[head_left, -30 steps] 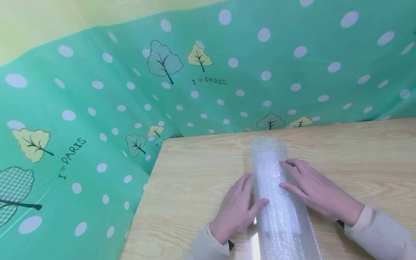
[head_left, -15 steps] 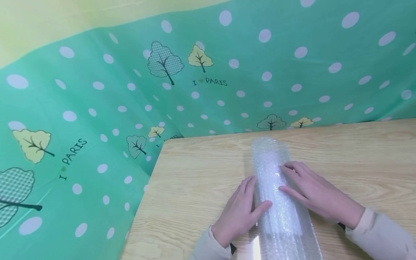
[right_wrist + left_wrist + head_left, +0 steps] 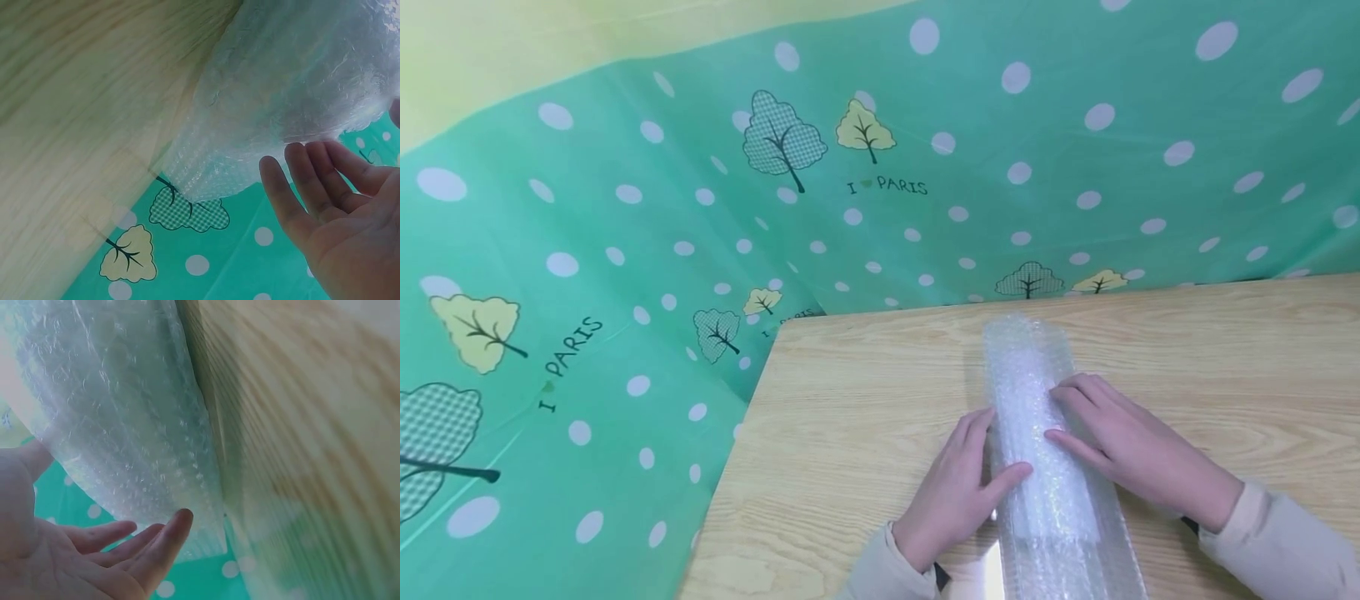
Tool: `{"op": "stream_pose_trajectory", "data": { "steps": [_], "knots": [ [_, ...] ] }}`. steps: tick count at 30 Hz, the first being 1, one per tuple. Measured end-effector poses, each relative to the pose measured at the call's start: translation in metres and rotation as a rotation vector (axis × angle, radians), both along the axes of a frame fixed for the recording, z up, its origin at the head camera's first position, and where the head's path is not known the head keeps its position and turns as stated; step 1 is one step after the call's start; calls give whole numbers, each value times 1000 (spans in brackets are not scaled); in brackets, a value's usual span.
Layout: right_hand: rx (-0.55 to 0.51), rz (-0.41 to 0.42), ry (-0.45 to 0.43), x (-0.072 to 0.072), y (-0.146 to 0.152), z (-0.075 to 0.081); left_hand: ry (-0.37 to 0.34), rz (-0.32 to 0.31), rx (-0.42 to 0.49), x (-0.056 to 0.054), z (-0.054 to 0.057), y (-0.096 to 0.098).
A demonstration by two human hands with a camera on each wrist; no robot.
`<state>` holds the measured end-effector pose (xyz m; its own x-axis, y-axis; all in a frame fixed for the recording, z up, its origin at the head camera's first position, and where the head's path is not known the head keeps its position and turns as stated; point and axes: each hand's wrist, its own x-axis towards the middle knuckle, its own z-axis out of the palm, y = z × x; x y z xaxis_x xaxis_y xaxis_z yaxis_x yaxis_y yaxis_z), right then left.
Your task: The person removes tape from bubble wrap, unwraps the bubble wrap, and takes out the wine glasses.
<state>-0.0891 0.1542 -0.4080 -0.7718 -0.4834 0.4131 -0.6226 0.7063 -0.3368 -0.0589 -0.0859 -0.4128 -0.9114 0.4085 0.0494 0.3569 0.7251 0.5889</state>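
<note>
A long bundle of clear bubble wrap (image 3: 1045, 467) lies lengthwise on the wooden table, with something whitish showing through its layers. My left hand (image 3: 955, 483) is at its left side, fingertips along the edge and thumb over the top. On the other side my right hand (image 3: 1127, 442) touches the wrap with its fingertips and thumb. In the left wrist view, the fingers (image 3: 159, 550) of the left hand are extended beside the bubble wrap (image 3: 119, 412). The right wrist view shows the right hand's fingers (image 3: 306, 181) loosely straight against the bubble wrap (image 3: 294, 81).
The light wooden table (image 3: 820, 450) ends at the left and at the back. Behind it hangs a green cloth (image 3: 865, 233) with white dots and printed trees. A bright reflection (image 3: 992, 571) shows on the tabletop left of the bundle.
My left hand has slid slightly right and its thumb reaches a little further over the bubble wrap. The right hand has shifted slightly toward me. The bundle looks a bit flatter and wider.
</note>
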Motion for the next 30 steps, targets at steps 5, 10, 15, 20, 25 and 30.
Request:
{"op": "stream_pose_trajectory", "data": {
  "steps": [5, 10, 15, 20, 25, 30],
  "knots": [
    [-4, -1, 13, 1, -1, -1, -57, 21, 54, 2, 1, 0],
    [-7, -4, 42, 2, -1, 0, -88, 22, 104, 2, 1, 1],
    [-7, -4, 62, 3, -2, 0, -121, 32, 127, 1, 2, 2],
    [-6, -4, 67, 3, -2, -2, -142, 31, 147, 2, 1, 2],
    [-6, -11, 62, 3, -1, -2, -142, 29, 157, 2, 1, 4],
    [-7, -5, 68, 2, -2, -2, -150, 33, 168, 2, 0, 3]
  ]
}}
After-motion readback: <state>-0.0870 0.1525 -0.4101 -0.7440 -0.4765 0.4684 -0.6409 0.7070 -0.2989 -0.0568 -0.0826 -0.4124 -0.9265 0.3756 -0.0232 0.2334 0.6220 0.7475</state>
